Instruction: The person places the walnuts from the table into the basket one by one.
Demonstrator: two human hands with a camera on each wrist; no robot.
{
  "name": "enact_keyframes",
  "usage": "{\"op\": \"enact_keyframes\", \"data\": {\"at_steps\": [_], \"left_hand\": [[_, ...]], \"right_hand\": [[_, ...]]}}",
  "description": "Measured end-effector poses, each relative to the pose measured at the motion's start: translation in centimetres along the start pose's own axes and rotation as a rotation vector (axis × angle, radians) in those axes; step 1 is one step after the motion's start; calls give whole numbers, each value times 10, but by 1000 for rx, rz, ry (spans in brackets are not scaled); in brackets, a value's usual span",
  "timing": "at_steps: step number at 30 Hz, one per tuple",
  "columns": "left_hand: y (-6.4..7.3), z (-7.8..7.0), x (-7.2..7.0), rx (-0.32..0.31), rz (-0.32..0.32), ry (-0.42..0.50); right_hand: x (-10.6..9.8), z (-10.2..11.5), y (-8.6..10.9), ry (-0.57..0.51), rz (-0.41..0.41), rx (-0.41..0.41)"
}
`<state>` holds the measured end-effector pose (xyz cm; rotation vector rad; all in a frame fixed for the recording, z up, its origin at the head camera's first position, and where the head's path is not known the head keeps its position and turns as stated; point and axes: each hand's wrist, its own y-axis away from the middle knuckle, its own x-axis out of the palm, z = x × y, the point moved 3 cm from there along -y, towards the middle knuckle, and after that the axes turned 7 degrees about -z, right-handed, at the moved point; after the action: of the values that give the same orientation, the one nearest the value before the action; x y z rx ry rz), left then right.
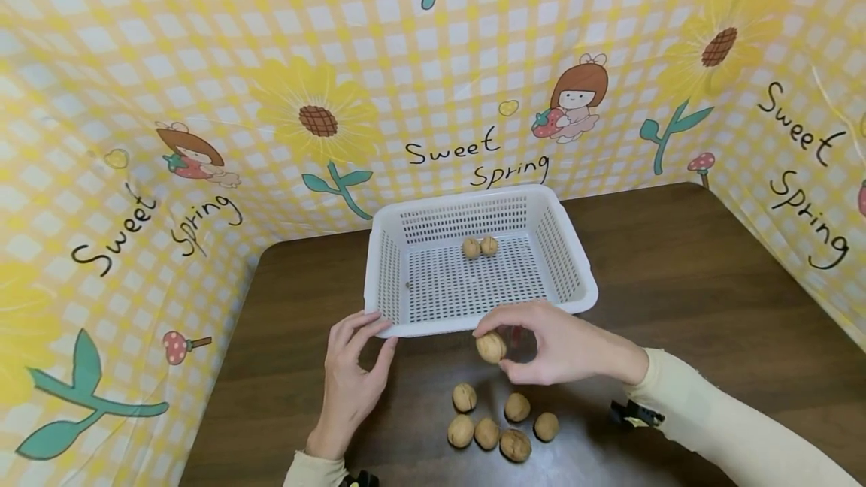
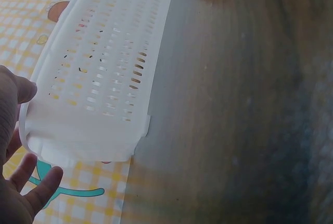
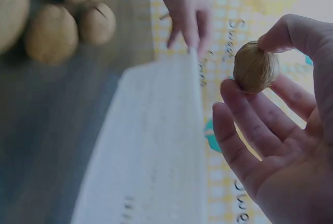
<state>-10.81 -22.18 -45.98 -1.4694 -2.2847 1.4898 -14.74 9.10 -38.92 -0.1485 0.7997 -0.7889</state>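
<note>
A white plastic basket (image 1: 473,327) with slotted sides holds two walnuts (image 1: 479,247) near its back wall. At its front left corner my left hand (image 1: 355,374) grips the rim, fingers over the edge and thumb on the outside; the left wrist view shows fingertips (image 2: 32,89) at the rim. My right hand (image 1: 551,340) pinches a walnut (image 1: 491,348) between thumb and fingers, just in front of the basket's front wall. In the right wrist view that walnut (image 3: 255,67) is held up beside the rim. Several loose walnuts (image 1: 487,434) lie on the table between my forearms.
The dark wooden table (image 1: 676,284) carries everything. A yellow checked cloth (image 1: 433,58) with flowers and lettering stands as walls behind and at both sides, close behind the basket's back rim. Dark straps with small devices (image 1: 636,415) sit at both wrists.
</note>
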Motion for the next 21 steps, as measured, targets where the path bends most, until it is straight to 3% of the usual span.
{"op": "enact_keyframes", "data": {"at_steps": [6,10,15,21], "left_hand": [[-1,2,0,-1,3,0],[-3,3,-1,23,-8,-2],[-3,1,-1,38,-12,-1],[-1,-1,0,23,-10,6]], "right_hand": [[-28,-1,-18,17,-19,45],[-42,-6,-32,-47,-33,92],[-52,-19,-45,-159,-43,179],[-61,-28,-65,-148,-48,232]]}}
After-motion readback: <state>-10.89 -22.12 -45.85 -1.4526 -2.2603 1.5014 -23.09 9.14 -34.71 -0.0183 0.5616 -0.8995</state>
